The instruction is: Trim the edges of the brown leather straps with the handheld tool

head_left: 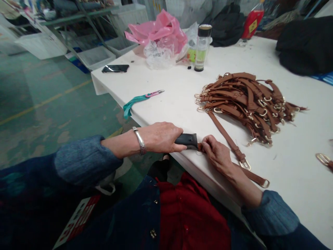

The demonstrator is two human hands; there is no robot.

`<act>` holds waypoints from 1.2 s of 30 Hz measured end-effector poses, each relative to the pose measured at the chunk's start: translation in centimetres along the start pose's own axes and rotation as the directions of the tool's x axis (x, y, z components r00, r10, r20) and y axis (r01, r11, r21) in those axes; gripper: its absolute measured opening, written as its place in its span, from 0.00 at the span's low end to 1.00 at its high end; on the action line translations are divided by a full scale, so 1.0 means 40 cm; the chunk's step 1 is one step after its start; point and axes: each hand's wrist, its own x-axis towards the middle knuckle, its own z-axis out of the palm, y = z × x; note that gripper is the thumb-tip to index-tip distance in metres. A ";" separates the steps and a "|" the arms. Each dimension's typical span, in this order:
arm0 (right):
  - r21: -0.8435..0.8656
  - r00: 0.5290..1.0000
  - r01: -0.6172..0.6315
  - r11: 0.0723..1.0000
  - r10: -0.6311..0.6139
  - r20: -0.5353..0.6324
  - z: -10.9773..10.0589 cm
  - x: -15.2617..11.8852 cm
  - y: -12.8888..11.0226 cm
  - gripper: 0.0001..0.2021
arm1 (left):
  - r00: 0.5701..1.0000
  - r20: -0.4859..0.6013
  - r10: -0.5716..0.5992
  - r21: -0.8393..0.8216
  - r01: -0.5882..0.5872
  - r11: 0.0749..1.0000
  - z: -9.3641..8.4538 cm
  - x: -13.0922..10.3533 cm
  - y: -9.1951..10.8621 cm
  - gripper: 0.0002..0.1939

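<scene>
Near the table's front edge, my left hand [166, 136] is wrapped round a black hand-held tool [189, 140] with a blunt, squared end; its exact kind does not show. That end is at the tip of a brown strap [256, 177], which my right hand [215, 152] pinches between thumb and fingers. Part of this strap is hidden behind my right hand and forearm, and its far end carries a gold-coloured metal loop. Just beyond my right hand lies another brown strap [226, 135] with a metal buckle. Further back is a heap of brown straps [239, 93] with gold-coloured hardware.
Pink-handled snips [154, 93] with a green ribbon lie on the white table [171, 100]. Behind them are a phone [116, 68], a pink plastic bag [166, 29] and a clear bottle [202, 48]. Dark cloth [307, 45] sits at the back right. Plastic bins [41, 45] stand on the floor.
</scene>
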 end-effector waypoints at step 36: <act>0.013 0.994 -0.074 0.997 0.075 -0.084 0.002 0.007 -0.009 0.08 | 0.986 0.084 0.146 -0.142 -0.133 0.981 -0.041 0.108 -0.024 0.19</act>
